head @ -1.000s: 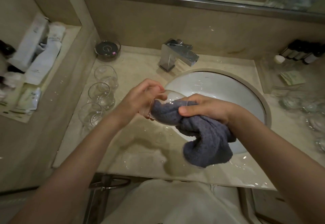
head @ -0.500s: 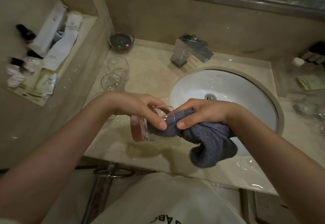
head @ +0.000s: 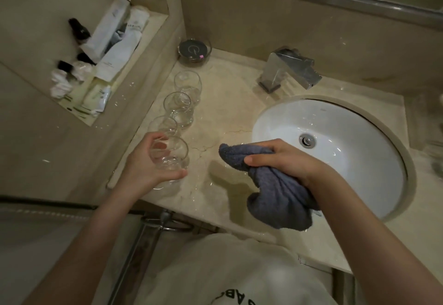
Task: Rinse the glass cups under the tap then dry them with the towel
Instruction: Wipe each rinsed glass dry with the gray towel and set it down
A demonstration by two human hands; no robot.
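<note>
My left hand (head: 146, 168) grips a clear round glass cup (head: 171, 156), upright at the near left of the marble counter (head: 223, 103). Behind it three more glass cups stand in a row toward the wall: one (head: 163, 125) just behind the held cup, one (head: 178, 108) in the middle, one (head: 188, 86) farthest back. My right hand (head: 285, 158) grips a bunched grey towel (head: 278, 199) over the counter beside the white sink basin (head: 335, 132). The towel is apart from the held cup. The chrome tap (head: 290, 69) is off.
A round dark-lidded glass dish (head: 194, 51) sits at the counter's back left corner. A wall niche (head: 96, 60) on the left holds tubes, small bottles and packets. More glass items lie blurred at the far right edge (head: 435, 158). Water drops shine on the counter.
The towel has come out of the cup. My left hand turned the cup upright and moved it left to the end of the glass row. My right hand drew the towel back toward the sink.
</note>
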